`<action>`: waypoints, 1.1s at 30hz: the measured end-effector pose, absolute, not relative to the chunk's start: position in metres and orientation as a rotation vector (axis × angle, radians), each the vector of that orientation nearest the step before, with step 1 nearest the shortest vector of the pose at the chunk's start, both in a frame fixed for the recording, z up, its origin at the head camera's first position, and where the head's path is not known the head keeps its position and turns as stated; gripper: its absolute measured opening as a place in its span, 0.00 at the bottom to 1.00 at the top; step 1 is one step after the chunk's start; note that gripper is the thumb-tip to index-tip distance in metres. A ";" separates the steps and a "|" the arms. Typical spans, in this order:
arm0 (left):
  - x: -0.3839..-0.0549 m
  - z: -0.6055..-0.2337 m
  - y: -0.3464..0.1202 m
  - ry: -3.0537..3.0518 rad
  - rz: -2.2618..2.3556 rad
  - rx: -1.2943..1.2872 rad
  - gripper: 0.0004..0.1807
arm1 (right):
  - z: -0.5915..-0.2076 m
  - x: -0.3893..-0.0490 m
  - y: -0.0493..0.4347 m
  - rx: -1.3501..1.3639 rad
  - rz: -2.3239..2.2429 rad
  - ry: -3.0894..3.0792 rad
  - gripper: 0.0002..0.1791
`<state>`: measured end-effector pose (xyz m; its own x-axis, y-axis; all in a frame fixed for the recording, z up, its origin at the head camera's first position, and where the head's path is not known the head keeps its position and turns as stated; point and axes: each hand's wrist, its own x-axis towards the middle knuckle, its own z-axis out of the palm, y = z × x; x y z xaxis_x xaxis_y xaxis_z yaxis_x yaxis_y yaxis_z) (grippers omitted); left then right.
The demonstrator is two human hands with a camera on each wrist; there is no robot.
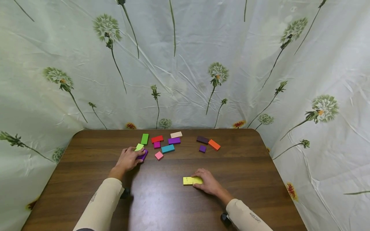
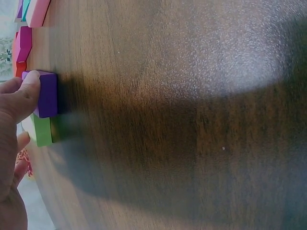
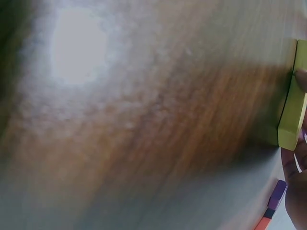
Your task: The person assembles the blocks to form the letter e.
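My left hand (image 1: 129,159) pinches a purple block (image 1: 143,156) on the left half of the table, thumb on the near side. Beside that block, partly behind the fingers, lies a lime-green block (image 1: 139,147). The left wrist view shows the thumb against the purple block (image 2: 48,98), with the lime-green block (image 2: 43,131) next to it. Near the table's middle, my right hand (image 1: 208,183) grips the right end of a yellow piece (image 1: 187,181). A seam crosses its top, perhaps between two blocks end to end. Fingers cover part of the yellow piece (image 3: 290,115) in the right wrist view.
Toward the back lie green (image 1: 145,139), red (image 1: 157,139), magenta (image 1: 157,145), beige (image 1: 176,134), purple (image 1: 174,141), teal (image 1: 168,149) and pink (image 1: 159,156) blocks. Farther right are dark (image 1: 202,139), small purple (image 1: 202,149) and orange (image 1: 214,144) blocks. A flowered curtain (image 1: 185,96) hangs behind the table.
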<state>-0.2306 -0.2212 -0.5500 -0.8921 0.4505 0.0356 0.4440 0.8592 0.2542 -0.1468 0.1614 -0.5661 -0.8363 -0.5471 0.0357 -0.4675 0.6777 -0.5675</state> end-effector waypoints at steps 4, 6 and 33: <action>-0.230 -0.550 -0.221 3.004 0.399 0.724 0.24 | -0.569 -0.149 0.161 -0.846 -0.891 2.764 0.15; -0.230 -0.550 -0.221 3.005 0.400 0.722 0.24 | -0.569 -0.150 0.161 -0.849 -0.898 2.764 0.14; -0.231 -0.542 -0.211 3.028 0.404 0.760 0.21 | -0.565 -0.151 0.155 -0.760 -0.858 2.738 0.15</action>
<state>-0.2313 -0.2110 -0.5419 -0.8834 0.4637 0.0682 0.4653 0.8505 0.2450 -0.1513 0.1548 -0.5649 -0.8548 -0.5188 -0.0119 -0.4191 0.7037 -0.5737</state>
